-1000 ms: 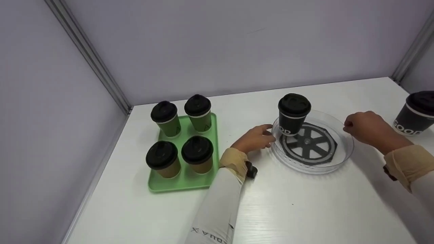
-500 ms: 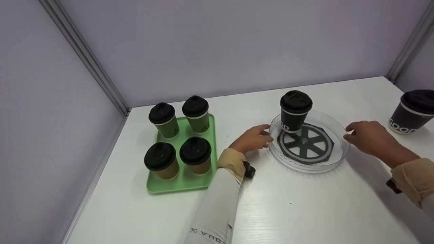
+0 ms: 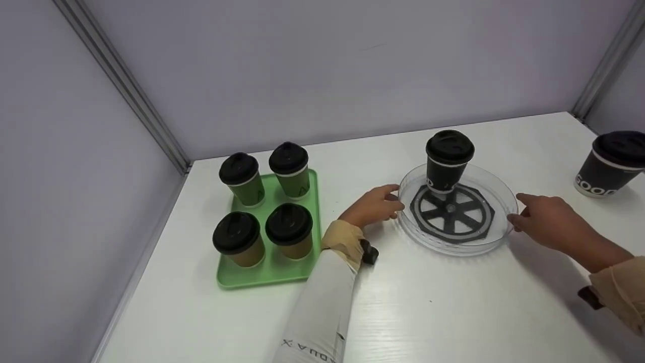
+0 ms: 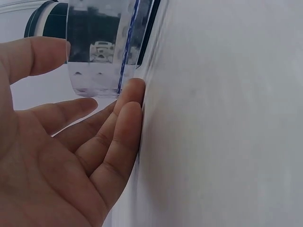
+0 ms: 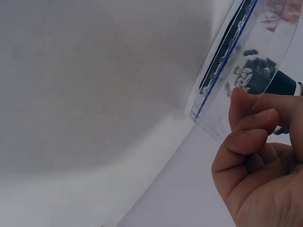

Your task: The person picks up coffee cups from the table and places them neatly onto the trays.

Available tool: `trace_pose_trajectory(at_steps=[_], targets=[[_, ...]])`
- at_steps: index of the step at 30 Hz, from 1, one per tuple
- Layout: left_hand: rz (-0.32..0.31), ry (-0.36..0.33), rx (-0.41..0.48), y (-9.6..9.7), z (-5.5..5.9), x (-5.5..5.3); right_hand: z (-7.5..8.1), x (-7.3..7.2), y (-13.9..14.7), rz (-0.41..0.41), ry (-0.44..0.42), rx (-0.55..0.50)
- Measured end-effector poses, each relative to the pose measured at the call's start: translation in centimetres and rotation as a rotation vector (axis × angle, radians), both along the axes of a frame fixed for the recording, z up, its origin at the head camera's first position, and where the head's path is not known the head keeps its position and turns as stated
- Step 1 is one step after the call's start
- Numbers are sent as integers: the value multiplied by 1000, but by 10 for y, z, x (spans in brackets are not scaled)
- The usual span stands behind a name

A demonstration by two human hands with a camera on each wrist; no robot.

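Note:
A clear round turntable (image 3: 456,247) with a low wall and a dark spoked base sits on the table. On it, toward the back, stands a black paper cup (image 3: 448,161) with a black lid. My left hand (image 3: 374,206) is at the turntable's left side; in the left wrist view the thumb (image 4: 42,54) reaches its rim and the other fingers lie loosely extended beside its lower wall. At the opposite side, my right hand (image 3: 552,222) pinches the rim between thumb and forefinger, its other fingers curled in the right wrist view.
To the left, a green tray (image 3: 272,272) carries several lidded cups, green-sleeved at the back and brown (image 3: 297,248) in front. Another black cup (image 3: 607,169) stands at the far right. Walls (image 3: 352,65) border the table behind and at the sides.
The turntable has turned clockwise, carrying its black cup to the right and slightly back. My right hand has come nearer along the rim; the left has stayed nearly still.

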State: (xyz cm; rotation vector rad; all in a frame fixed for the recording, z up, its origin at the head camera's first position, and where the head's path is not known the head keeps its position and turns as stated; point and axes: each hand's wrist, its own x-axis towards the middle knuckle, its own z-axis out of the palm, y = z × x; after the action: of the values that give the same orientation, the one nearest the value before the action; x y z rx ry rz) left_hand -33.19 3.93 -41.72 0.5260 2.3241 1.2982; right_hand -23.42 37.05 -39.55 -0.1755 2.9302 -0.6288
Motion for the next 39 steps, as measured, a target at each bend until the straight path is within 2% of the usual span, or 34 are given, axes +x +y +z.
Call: trace_pose_trajectory(at_steps=[10, 18, 29, 39], targets=[[2, 10, 3, 1, -2, -2, -5, 15, -10, 35, 25, -35], [9, 5, 8, 0, -2, -1, -7, 21, -15, 45, 43, -48], [-2, -31, 48, 0, -2, -1, -8, 20, -10, 26, 29, -66], [-12, -36, 64, -1, -2, -2, -7, 15, -6, 19, 34, -66]])
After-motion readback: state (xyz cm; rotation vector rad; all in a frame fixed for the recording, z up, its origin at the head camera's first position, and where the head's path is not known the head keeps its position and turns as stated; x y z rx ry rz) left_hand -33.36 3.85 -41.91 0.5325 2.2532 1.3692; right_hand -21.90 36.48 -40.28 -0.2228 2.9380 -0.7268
